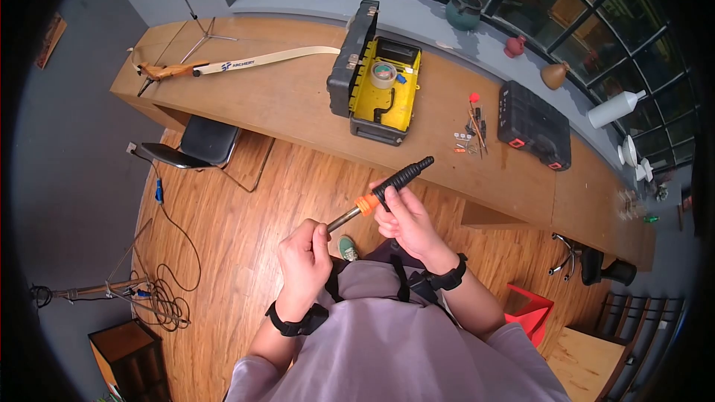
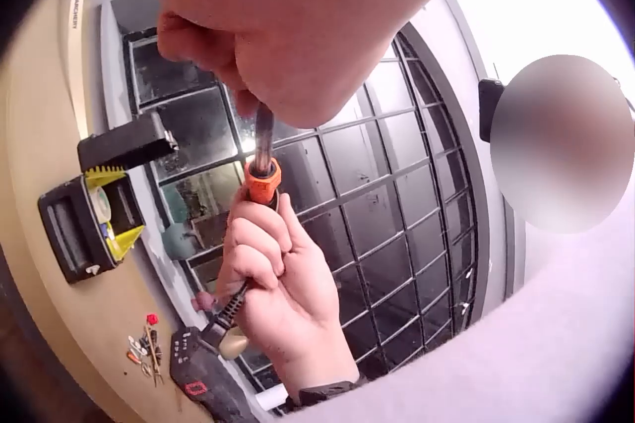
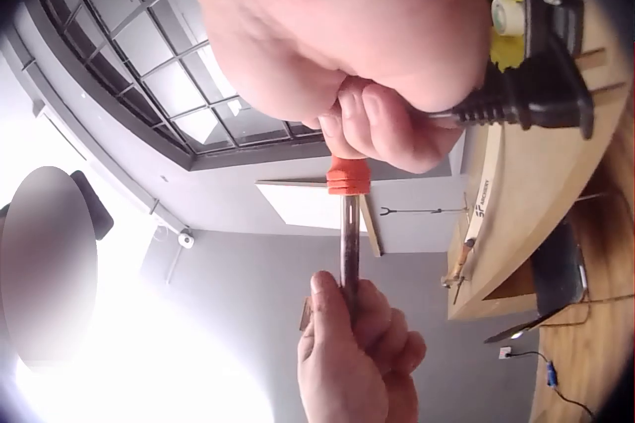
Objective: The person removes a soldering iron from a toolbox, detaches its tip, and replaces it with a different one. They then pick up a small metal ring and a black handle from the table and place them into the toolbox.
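A tool with a metal rod [image 1: 343, 219], an orange collar [image 1: 366, 204] and a black ribbed part [image 1: 404, 178] is held in front of the torso. My left hand [image 1: 305, 257] grips the rod's lower end, fingers curled round it. My right hand [image 1: 414, 229] pinches the black part just beyond the collar. In the left wrist view the right hand's fingers [image 2: 260, 242] lie curled below the orange collar [image 2: 262, 182]. The right wrist view shows the bare rod [image 3: 350, 240] between both hands, with the black ribbed part [image 3: 541, 101] sticking out beside the right hand. The rod's far tip is hidden.
On the long table [image 1: 275, 100] lie an open black-and-yellow toolbox [image 1: 360, 123] with a tape roll [image 1: 383, 74], a bow limb [image 1: 272, 58], small tools [image 1: 477, 126] and a closed black case [image 1: 532, 123]. A chair [image 1: 208, 141] stands at the table's left; a cable [image 1: 171, 309] lies on the floor.
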Demonstrator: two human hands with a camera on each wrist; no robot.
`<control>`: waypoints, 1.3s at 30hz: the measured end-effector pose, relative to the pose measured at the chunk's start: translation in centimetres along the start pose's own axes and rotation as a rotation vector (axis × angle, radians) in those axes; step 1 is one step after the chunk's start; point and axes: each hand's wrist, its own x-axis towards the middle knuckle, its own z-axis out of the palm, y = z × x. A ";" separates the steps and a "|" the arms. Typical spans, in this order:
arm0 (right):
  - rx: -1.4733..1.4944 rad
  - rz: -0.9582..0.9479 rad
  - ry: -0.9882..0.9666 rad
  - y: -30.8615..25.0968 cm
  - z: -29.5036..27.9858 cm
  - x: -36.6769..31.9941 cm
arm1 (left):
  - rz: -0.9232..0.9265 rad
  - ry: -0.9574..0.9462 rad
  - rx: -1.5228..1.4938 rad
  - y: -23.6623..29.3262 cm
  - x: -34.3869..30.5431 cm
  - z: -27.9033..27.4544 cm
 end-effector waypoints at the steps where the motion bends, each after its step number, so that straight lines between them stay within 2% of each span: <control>1: -0.018 -0.002 0.013 0.0 0.0 0.0 | 0.000 0.000 0.000 0.2 0.0 -0.1; 4: -0.029 -0.008 0.025 0.2 0.0 0.1 | -0.032 -0.068 0.050 1.2 -0.2 -0.5; 6: -0.023 -0.014 0.029 0.2 0.0 0.1 | 0.026 0.009 0.051 1.9 -0.1 -0.4; 8: 0.025 -0.031 0.032 0.2 0.0 0.1 | 0.027 0.006 0.058 1.3 -0.4 -0.2; 11: 0.024 -0.047 0.007 0.1 0.1 0.2 | 0.138 0.008 0.095 1.1 -0.8 -0.1; 13: 0.015 -0.041 0.003 -0.1 0.1 0.2 | -0.016 -0.127 -0.008 1.3 -0.9 -0.3; 14: 0.007 -0.035 -0.002 -0.2 0.1 0.2 | -0.016 -0.126 -0.007 0.9 -0.8 -0.1; 16: -0.003 -0.025 -0.005 -0.2 -0.2 0.2 | -0.121 -0.128 -0.262 0.2 -0.5 0.5; 21: -0.039 0.006 0.026 -0.2 -0.4 0.1 | -0.148 -0.174 -0.287 -0.3 -0.6 0.5; 24: -0.111 -0.002 0.022 0.0 -0.5 0.1 | -0.245 -0.231 -0.458 -1.5 -0.3 -0.1; 26: -0.119 -0.005 0.010 0.1 -0.4 0.1 | -0.491 -0.423 -0.691 -1.5 0.4 -1.1; 28: -0.113 -0.003 0.013 0.5 -0.6 0.0 | -0.514 -0.462 -0.676 -1.6 0.6 -1.2; 30: -0.108 -0.003 0.016 0.6 -0.6 0.0 | -0.391 -0.366 -0.433 -0.9 0.5 -1.0; 31: -0.105 -0.019 0.020 0.5 -0.4 0.0 | -0.391 -0.365 -0.433 -0.2 0.5 -1.0; 33: -0.102 -0.034 0.022 0.6 -0.4 0.1 | 0.036 -0.094 0.060 1.4 0.4 -1.0; 37: -0.144 -0.037 0.016 0.5 -0.5 0.3 | 0.173 0.035 0.083 1.0 -0.1 -0.6; 39: -0.198 -0.052 0.010 0.6 0.0 0.2 | 0.114 0.050 0.118 0.1 -0.1 -0.3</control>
